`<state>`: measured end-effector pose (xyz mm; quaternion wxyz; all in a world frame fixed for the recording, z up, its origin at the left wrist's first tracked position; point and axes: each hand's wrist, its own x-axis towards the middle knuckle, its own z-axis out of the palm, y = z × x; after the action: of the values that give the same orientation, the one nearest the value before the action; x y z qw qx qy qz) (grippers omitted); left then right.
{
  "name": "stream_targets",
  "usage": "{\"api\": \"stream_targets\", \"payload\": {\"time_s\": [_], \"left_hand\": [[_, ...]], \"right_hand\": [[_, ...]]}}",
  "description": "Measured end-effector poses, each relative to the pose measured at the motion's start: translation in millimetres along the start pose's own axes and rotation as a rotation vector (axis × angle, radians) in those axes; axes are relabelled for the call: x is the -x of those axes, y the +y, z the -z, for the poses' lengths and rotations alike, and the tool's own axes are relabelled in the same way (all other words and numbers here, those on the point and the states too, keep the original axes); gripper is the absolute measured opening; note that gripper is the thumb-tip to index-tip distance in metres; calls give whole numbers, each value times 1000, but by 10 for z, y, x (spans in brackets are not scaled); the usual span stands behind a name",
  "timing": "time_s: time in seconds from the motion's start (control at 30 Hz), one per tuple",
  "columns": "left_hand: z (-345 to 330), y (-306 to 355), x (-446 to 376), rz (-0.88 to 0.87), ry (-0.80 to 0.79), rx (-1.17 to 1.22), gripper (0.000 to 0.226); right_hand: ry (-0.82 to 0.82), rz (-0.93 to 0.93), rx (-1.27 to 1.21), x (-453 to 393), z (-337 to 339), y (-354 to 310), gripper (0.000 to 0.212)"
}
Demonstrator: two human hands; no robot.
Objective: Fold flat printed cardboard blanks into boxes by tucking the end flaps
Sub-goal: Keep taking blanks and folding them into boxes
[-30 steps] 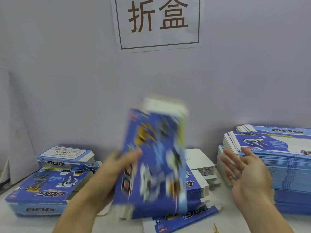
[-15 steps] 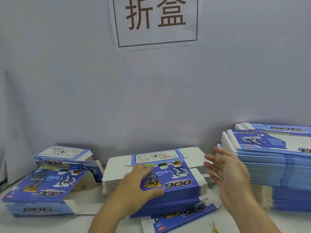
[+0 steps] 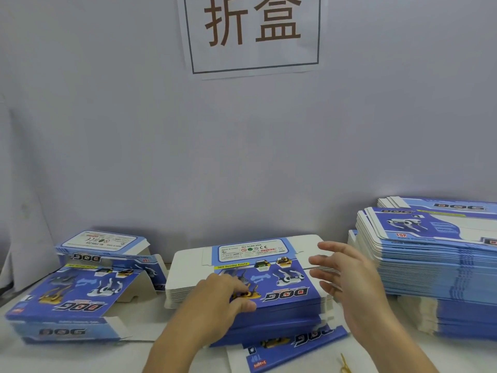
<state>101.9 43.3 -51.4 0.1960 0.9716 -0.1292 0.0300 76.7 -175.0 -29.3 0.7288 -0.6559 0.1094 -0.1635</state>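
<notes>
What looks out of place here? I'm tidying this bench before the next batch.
One flat blank pokes out askew from under the middle stack at the table's near edge. A folded box on the left sits with its end flaps untucked. A small yellow loop lies loose nearby.

Plain grey wall [image 3: 107, 130], paper sign [image 3: 252, 33], white table [image 3: 150, 319]

cut off: tall stack of blanks [image 3: 435, 267] runs past the right edge; wall sign [image 3: 252, 33] loses its top | hidden: our left hand [image 3: 226, 294] covers part of the top blank's [image 3: 271, 278] print | blurred: our right hand's fingers [image 3: 325, 262], so we cannot tell contact | unidentifiable: small yellow item [image 3: 345, 366] at the bottom edge
</notes>
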Motion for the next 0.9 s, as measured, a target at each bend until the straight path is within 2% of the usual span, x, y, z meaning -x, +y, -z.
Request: {"api": "stream_targets", "payload": {"time_s": [0.13, 0.2, 0.27, 0.37, 0.43, 0.53, 0.6, 0.63, 0.7, 0.73, 0.8, 0.9], "left_hand": [[22, 6, 38, -49, 8, -27, 38], [59, 23, 62, -76, 62, -29, 36], [103, 47, 77, -116, 196, -89, 35], [212, 100, 99, -196, 573, -119, 34], [326, 187, 134, -233, 776, 61, 39], [533, 371, 221, -269, 951, 371, 40], [630, 549, 305, -294, 920, 574, 43], [663, 629, 339, -312, 817, 760, 44], [677, 747, 385, -363, 468, 1135, 42], [668, 802, 416, -393, 324, 1229, 39], [628, 853, 439, -439, 286, 1169, 27], [540, 831, 411, -499, 410, 952, 52]], "right_hand": [[7, 36, -13, 1, -24, 26, 32], [56, 88, -37, 4, -42, 34, 31], [124, 167, -46, 24, -58, 32, 30], [144, 273, 28, 70, -70, 4, 31], [19, 292, 119, 128, -105, -45, 33], [-321, 299, 136, 223, -226, -93, 36], [-498, 304, 104, 320, -341, -133, 48], [-546, 289, 42, 372, -397, -170, 52], [-608, 288, -120, 451, -447, -258, 51], [-631, 292, -211, 476, -433, -301, 51], [-667, 266, -397, 503, -352, -379, 59], [-743, 220, -463, 503, -221, -465, 72]]}}
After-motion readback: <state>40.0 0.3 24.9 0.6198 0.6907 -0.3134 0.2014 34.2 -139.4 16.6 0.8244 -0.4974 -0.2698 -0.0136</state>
